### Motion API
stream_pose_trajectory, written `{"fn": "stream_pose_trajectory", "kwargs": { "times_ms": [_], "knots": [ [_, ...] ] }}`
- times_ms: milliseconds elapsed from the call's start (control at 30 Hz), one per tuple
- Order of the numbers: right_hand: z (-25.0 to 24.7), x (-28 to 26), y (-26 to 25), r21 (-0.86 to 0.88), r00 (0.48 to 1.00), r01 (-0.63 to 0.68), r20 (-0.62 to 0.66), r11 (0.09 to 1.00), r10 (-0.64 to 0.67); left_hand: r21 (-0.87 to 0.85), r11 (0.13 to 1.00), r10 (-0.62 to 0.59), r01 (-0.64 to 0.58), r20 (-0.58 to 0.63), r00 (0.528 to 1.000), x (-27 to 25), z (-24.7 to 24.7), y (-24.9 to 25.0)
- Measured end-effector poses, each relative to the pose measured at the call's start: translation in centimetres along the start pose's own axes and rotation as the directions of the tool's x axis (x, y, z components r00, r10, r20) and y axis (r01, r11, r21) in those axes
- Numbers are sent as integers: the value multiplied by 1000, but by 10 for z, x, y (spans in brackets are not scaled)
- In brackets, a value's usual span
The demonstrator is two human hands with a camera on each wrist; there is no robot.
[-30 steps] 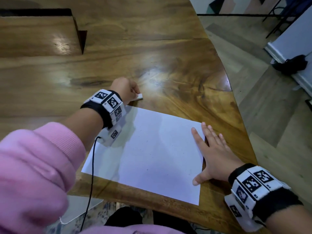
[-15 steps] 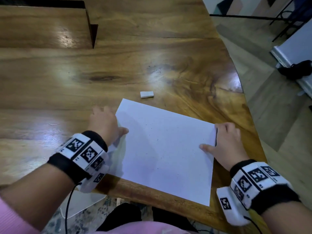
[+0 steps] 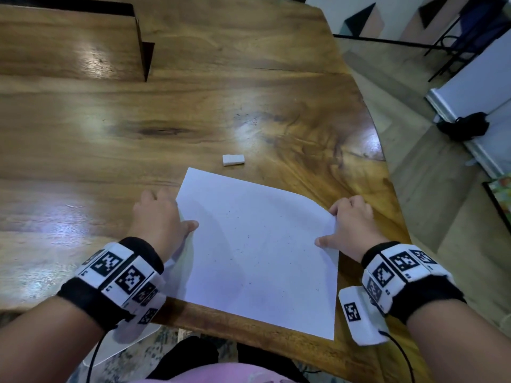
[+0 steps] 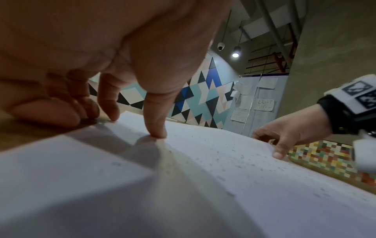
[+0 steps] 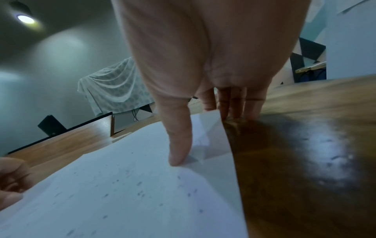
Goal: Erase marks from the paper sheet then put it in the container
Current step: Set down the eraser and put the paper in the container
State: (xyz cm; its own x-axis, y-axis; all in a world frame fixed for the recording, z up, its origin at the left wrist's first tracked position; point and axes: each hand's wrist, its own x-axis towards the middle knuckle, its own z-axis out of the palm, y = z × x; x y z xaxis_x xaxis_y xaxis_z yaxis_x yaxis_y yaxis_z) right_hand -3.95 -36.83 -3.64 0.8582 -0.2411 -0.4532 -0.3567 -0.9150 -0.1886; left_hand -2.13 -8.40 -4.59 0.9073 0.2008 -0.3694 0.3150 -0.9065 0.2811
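At about nine o'clock of the white rectangular paper sheet (image 3: 257,244), the person's left hand (image 3: 157,217) had its thumb laid on top of the sheet and its fingers curled down at the edge; the left wrist view showed that edge raised off the glossy brown wooden tabletop (image 3: 138,150), so the grip looked like a pinch on the left side of the paper. The sheet itself lay near the front edge of the tabletop, directly before the person, bowed up in the middle between the two hands. Small dark specks were scattered over its face; I took them for eraser crumbs, and I could make out no drawn marks left, so the erasing seemed done. At twelve o'clock of the sheet, just beyond its far corner and apart from it, the small white block eraser (image 3: 233,159) lay untouched. At three o'clock, the right hand (image 3: 349,225) held the opposite edge in the same way, thumb on top, fingers tucked beneath a crumpled, lifted corner. What remained, as I judged it, was the whole second half: lifting the sheet and carrying it to the container, which I could not pick out in any view.
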Motion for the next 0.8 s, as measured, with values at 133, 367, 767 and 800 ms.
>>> {"fn": "stream_pose_trajectory", "kwargs": {
  "times_ms": [133,367,767,800],
  "knots": [
    [2,-4,-2,71,998,57,37,996,-60,-83,996,-13,12,-12,1000,0,2,-7],
    [2,-11,5,539,995,49,44,841,-86,-143,990,-10,9,-4,1000,3,2,-13],
    [-9,0,6,858,971,-50,161,511,-174,-460,876,199,-147,68,978,16,-20,-42],
    [-9,0,6,863,969,-55,169,501,-183,-500,855,211,-139,91,973,17,-22,-46]
  ]
}}
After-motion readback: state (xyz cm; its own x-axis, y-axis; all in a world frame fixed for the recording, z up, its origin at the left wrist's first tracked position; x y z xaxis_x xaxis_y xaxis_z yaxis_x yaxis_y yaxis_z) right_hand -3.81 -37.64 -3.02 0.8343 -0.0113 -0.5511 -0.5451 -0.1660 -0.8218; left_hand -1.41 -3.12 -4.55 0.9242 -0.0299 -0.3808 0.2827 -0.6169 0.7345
